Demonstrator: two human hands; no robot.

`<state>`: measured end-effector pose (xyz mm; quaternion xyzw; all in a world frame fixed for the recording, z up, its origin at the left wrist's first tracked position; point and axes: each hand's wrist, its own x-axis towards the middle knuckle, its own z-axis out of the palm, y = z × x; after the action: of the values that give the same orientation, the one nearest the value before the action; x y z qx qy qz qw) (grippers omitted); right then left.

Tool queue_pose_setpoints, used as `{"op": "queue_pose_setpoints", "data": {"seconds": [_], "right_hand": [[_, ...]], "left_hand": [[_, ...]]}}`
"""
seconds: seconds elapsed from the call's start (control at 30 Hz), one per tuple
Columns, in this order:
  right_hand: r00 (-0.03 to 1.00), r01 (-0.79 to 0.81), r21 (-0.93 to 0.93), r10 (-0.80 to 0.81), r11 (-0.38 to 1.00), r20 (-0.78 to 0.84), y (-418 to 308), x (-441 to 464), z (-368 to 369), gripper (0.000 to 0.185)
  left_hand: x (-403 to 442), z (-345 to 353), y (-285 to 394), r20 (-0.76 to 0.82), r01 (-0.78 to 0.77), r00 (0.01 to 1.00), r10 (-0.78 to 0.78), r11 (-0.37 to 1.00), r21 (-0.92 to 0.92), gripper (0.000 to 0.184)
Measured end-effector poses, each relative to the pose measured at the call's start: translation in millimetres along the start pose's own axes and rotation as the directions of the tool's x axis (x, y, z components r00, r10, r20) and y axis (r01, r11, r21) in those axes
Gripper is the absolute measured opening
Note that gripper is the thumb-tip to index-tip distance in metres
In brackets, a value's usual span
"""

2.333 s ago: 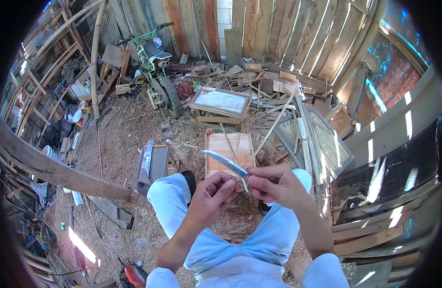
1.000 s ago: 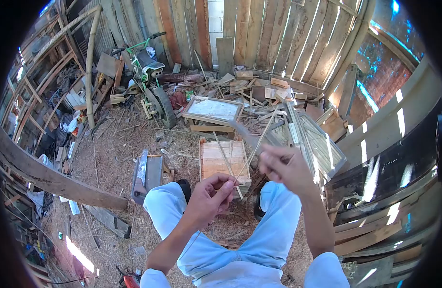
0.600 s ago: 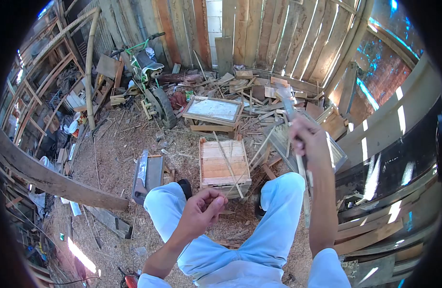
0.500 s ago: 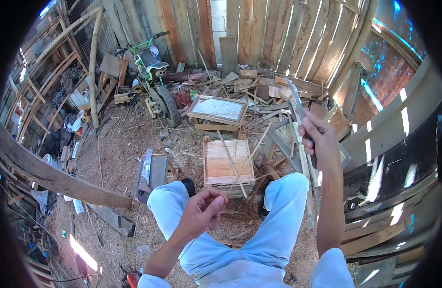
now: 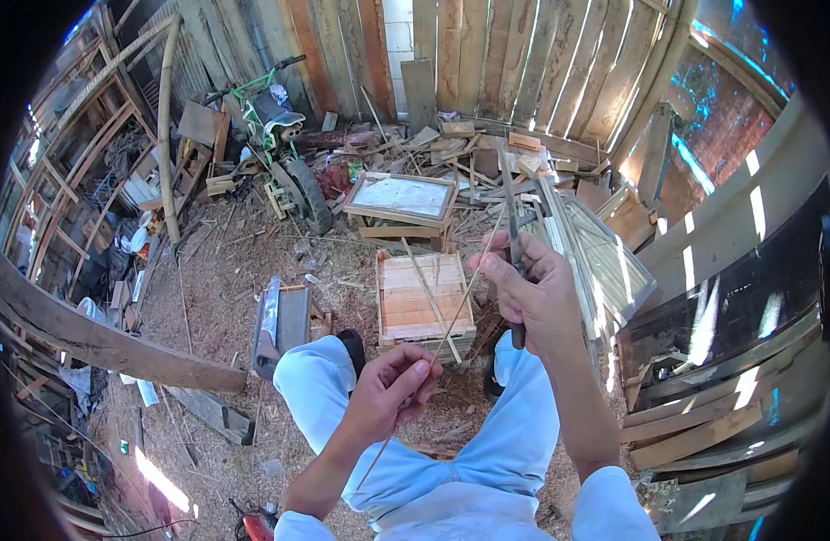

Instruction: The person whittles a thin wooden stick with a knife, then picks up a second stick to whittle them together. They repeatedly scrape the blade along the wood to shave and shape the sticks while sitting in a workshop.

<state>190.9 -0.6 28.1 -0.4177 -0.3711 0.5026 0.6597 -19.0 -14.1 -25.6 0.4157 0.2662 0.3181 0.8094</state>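
Note:
My left hand (image 5: 392, 392) is closed in a pinch around a thin wooden strip (image 5: 456, 320), which slants from lower left to upper right past my knees. My right hand (image 5: 536, 293) is wrapped around a long-bladed knife (image 5: 508, 185), its narrow blade pointing up and away and its dark handle end showing below the fingers. The right thumb and fingertips are close to the upper part of the strip; I cannot tell whether they press on it. Beyond my hands sits a wooden crate (image 5: 424, 334), with another thin stick (image 5: 430, 298) lying across it.
A handsaw (image 5: 269, 329) rests on a dark board left of my leg. Behind the crate is a framed panel (image 5: 401, 196), with scrap wood (image 5: 487, 162) heaped beyond. A small motorbike (image 5: 293, 171) stands back left. A slatted frame (image 5: 609, 257) leans at right; a beam (image 5: 117, 334) crosses at left.
My right hand has moved left and down with the knife, bringing the blade beside the strip's upper part. My left hand still pinches the strip, slightly farther right. The view has shifted a little.

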Motion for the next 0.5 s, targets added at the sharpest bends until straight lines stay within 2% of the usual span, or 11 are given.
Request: {"op": "queue_pose_setpoints", "data": {"seconds": [0.07, 0.23, 0.33, 0.4, 0.43, 0.5], "right_hand": [[1.000, -0.003, -0.027, 0.003, 1.000, -0.010, -1.4, -1.3, -0.7, 0.023], [0.999, -0.015, -0.072, 0.012, 0.997, -0.037, -6.6, -4.8, 1.3, 0.022], [0.999, 0.038, -0.170, -0.040, 0.985, -0.008, -6.3, -7.1, 0.4, 0.023], [0.987, 0.155, -0.208, -0.162, 0.966, -0.018, -8.1, -14.6, 2.4, 0.031], [0.987, 0.153, -0.204, -0.158, 0.967, -0.007, -10.3, -20.8, 1.2, 0.031], [0.985, 0.003, -0.313, 0.051, 0.950, 0.165, -15.5, -37.7, -5.7, 0.039]], "left_hand": [[-2.6, 2.2, -3.2, -0.046, -0.065, 0.997, 0.068, 0.996, 0.065, 0.018], [-8.6, 11.1, 1.2, -0.071, -0.113, 0.990, 0.122, 0.986, 0.125, 0.019], [-8.9, 15.1, -0.2, -0.102, -0.152, 0.980, 0.168, 0.977, 0.146, 0.018], [-10.0, 14.8, 1.3, -0.121, -0.185, 0.971, 0.206, 0.969, 0.164, 0.019], [-9.6, 15.1, 3.2, -0.127, -0.185, 0.970, 0.205, 0.971, 0.154, 0.018], [-8.6, 16.2, 5.7, -0.136, -0.184, 0.970, 0.203, 0.973, 0.139, 0.018]]}}
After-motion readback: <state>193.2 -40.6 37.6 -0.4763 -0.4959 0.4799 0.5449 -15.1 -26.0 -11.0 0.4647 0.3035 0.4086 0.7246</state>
